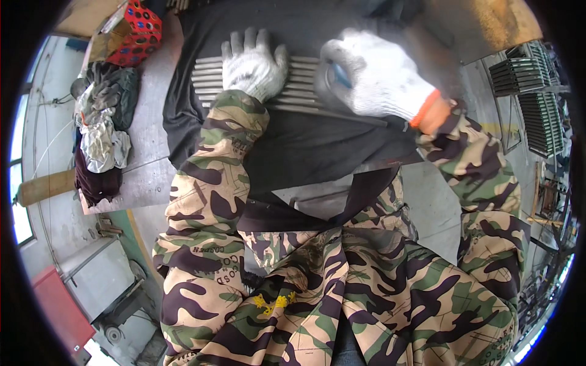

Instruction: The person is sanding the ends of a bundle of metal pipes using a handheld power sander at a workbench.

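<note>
the left hand [253, 64], in a white knitted work glove, lies flat and spread, palm down, on a row of thin grey metal rods [299, 82]. it presses on them without closing around any. the rods lie side by side with their long axes running left to right across the view, their left ends lined up just left of the glove. their right ends are hidden under the right hand [372, 76], also in a white knitted glove with an orange cuff. that hand is curled over the rods, and something bluish shows at its palm, too blurred to name; whether it grips a rod i cannot tell. the rods rest on a dark cloth [305, 146] spread over the grey tabletop [146, 122]. camouflage sleeves [210, 183] cover both forearms. at the left edge of the tabletop lies a heap of crumpled rags and gloves [104, 134]. stacked dark metal racks [531, 91] stand well apart at the right, bent by the lens.
</note>
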Demonstrator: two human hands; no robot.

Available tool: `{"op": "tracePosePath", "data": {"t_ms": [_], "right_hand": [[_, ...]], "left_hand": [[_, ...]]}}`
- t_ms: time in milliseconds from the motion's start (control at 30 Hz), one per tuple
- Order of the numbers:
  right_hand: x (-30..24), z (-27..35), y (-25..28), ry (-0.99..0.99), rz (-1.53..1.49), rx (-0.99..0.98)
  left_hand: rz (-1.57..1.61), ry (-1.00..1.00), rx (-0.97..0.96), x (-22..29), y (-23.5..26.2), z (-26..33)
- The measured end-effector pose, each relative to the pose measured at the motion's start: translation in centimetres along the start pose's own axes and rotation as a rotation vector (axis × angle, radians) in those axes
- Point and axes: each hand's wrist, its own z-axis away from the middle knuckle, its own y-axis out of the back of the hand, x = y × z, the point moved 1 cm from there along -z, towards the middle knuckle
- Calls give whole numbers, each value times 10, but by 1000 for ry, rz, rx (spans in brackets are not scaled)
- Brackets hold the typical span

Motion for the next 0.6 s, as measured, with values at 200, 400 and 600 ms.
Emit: {"op": "tracePosePath", "data": {"t_ms": [200,400,600], "right_hand": [[21,-33,-18,-149,28,-65],[47,-21,2,-272,81,-38],[76,27,57,-423,63,-74]], "left_hand": [[177,-13,74,-10,-16,11],[319,-76,-139,-20,9,44],[210,-342,-342,21,40,48]]}}
